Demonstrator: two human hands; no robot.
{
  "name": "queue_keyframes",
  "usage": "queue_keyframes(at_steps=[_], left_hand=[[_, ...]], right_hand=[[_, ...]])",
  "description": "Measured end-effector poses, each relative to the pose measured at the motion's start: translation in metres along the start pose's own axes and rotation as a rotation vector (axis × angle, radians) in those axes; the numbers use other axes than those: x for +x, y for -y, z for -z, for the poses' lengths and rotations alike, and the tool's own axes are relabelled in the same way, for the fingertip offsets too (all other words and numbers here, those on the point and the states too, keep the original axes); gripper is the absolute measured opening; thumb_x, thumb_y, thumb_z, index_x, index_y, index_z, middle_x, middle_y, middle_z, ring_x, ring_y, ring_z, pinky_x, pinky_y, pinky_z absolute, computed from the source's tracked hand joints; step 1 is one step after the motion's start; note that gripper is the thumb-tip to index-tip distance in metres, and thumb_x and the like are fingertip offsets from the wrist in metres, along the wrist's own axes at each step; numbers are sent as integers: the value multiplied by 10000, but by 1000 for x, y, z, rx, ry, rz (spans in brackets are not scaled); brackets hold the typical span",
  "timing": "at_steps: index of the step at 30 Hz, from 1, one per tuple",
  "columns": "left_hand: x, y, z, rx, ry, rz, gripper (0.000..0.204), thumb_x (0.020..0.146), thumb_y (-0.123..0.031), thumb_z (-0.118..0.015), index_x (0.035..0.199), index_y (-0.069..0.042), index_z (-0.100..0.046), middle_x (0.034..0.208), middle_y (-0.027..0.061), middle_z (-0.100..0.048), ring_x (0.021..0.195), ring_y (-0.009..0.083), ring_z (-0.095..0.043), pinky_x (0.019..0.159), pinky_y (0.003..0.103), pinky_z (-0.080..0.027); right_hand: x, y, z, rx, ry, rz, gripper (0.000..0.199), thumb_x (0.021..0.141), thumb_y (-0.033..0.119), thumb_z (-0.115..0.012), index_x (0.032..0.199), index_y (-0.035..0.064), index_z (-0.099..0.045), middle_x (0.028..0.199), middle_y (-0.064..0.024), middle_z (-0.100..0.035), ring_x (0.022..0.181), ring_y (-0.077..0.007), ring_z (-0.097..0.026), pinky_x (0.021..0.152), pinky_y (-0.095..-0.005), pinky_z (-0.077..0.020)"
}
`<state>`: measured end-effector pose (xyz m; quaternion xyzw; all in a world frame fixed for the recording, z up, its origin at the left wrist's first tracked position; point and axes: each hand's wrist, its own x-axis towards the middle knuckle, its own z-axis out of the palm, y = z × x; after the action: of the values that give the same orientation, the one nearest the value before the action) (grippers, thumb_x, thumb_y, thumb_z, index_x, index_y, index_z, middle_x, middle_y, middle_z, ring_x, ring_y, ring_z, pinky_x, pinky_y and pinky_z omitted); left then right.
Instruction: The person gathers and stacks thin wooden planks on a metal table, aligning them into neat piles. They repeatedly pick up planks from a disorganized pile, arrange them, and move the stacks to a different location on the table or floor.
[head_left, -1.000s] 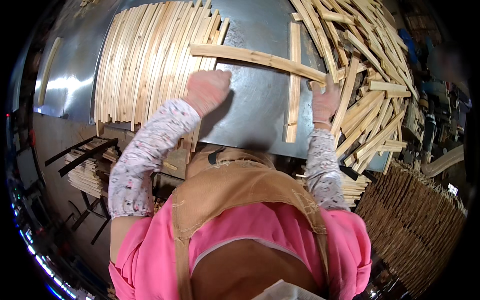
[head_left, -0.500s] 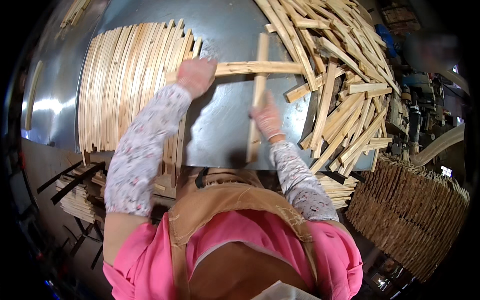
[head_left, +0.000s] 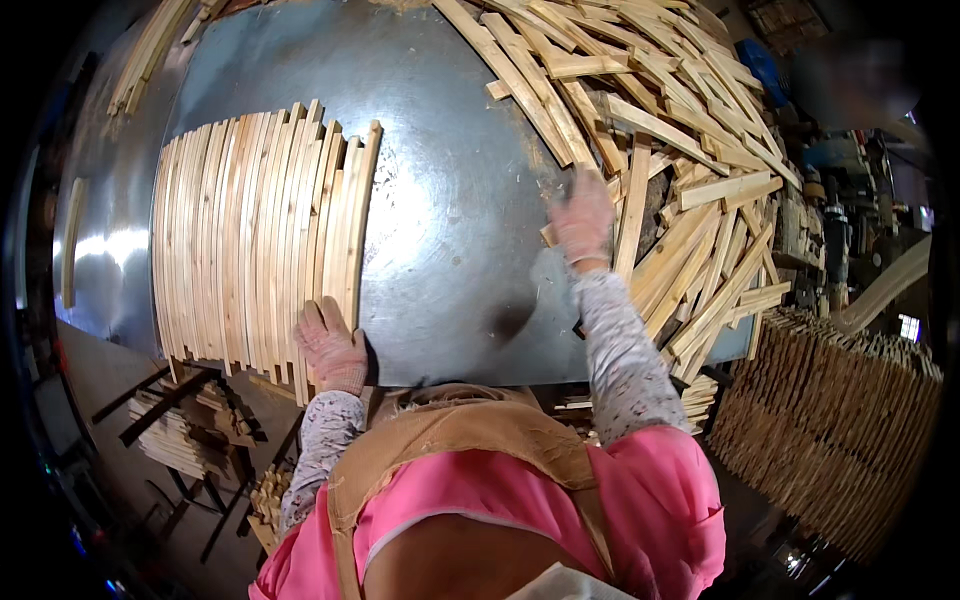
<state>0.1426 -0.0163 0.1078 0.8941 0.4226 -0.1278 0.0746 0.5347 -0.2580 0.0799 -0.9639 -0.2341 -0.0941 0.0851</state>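
Observation:
Many pale wooden strips (head_left: 235,240) lie side by side in a row on the metal table at left, their ends uneven. My left hand (head_left: 332,345), in a light knitted glove, lies with fingers stretched out on the near end of the row's rightmost strips. At the right edge of the bare metal, my gloved right hand (head_left: 582,222) reaches to a loose heap of wooden strips (head_left: 690,110). Its thumb stands apart from its slightly blurred fingers, which are at the near ends of slanting strips (head_left: 545,95); no strip shows lifted in it.
The metal table (head_left: 450,240) spreads between row and heap. More strips (head_left: 150,55) lie at the far left, and a single strip (head_left: 73,243) lies left of the row. A tall wood stack (head_left: 820,430) stands at lower right. Below the table's left edge are stacked pieces (head_left: 170,435).
The two crossed strips have left my hands, and the row now reaches further right. My left hand moved down to the row's near end; my right hand moved up and right to the heap.

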Motion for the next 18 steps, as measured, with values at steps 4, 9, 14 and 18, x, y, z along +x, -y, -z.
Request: queue_keyframes(at_steps=[4,9,14,18], left_hand=[[12,-21,-2,-299,-204,-275,829,927,-284,-770,1628,-8,-423,1557,312,-515,1491,468,-478,1287,592,-323],[77,-174,0,-1544,342,-24,662,1030,-284,-699,1559,73,-520,1476,212,-641,1248,235,-642,1083,341,-505],[134,-234,-4,-1584,788,-60,547,1021,-241,-693,1459,71,-591,1180,94,-727,1016,169,-668,950,327,-545],[130,-222,-10,-1649,731,-15,511,1002,-188,-713,1435,56,-595,1087,90,-726,967,178,-683,901,344,-575]], right_hand=[[33,-57,7,127,225,-19,696,931,297,-738,1534,4,-553,1430,-263,-660,1324,-443,-627,1141,-502,-507],[-4,0,15,892,707,-210,561,1023,331,-629,1457,-23,-657,1121,-225,-790,1049,-349,-756,944,-429,-596],[52,-4,7,316,141,244,449,1036,334,-680,1295,-29,-726,1033,-191,-793,907,-314,-747,893,-449,-594],[153,-63,-17,-159,415,-108,600,970,435,-731,1378,-1,-670,1133,-297,-767,1048,-450,-746,934,-517,-594]])
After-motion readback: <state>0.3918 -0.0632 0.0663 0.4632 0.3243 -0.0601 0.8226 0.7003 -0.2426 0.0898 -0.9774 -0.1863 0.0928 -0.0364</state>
